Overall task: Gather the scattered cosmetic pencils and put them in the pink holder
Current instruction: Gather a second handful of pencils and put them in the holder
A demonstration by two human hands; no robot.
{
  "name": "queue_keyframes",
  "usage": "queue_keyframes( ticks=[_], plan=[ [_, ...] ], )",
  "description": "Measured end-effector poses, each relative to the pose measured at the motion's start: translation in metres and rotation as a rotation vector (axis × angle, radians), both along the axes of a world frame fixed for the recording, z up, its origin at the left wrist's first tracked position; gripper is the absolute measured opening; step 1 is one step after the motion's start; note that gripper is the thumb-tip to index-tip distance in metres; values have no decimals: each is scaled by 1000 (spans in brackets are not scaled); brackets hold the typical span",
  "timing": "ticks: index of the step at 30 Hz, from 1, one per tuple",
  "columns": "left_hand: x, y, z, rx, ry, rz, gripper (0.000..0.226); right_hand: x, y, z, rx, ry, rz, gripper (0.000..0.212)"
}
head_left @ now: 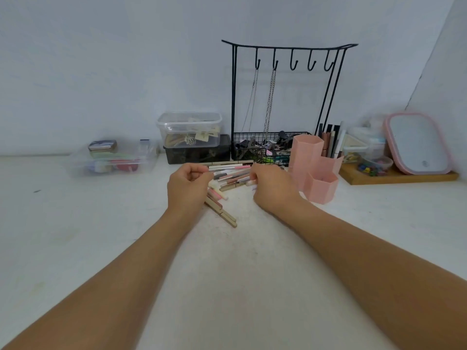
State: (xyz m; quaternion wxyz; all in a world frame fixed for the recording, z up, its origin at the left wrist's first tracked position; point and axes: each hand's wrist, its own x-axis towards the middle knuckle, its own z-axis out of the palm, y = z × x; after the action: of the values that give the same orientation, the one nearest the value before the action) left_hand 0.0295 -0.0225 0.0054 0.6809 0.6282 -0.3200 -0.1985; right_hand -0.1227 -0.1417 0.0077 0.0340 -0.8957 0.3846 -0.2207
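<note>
Pencils point(222, 213) are scattered mid-counter point(101, 236), nearest ones tan. Beyond them, a bundle of pencils point(231, 171) is pinched at its ends by the left hand point(188, 184) and right hand point(271, 188), both closed on it. Just right, the pink holder point(314, 170) is set before a black wire rack point(283, 102) at the counter's back edge.

The holder point(313, 170) is pink, the pencils point(231, 176) are beige, pink and grey, the tabletop point(101, 223) is white, the rack point(285, 97) is black.

Home vanity corner where I worked: jewellery rack point(288, 97) with chains, mirror point(418, 142), makeup boxes point(189, 130), white table point(75, 223), plain wall.
</note>
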Motion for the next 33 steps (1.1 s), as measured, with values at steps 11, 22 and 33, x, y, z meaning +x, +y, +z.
queue_keyframes(
  ticks=[11,22,33],
  plan=[
    [-12,2,3,-57,-95,-103,24,9,6,38,-7,-83,402,17],
    [-24,5,9,-24,-225,-257,17,3,30,69,662,-543,445,15],
    [-10,4,15,-38,168,-80,44,-12,-26,29,-57,225,123,24]
  ],
)
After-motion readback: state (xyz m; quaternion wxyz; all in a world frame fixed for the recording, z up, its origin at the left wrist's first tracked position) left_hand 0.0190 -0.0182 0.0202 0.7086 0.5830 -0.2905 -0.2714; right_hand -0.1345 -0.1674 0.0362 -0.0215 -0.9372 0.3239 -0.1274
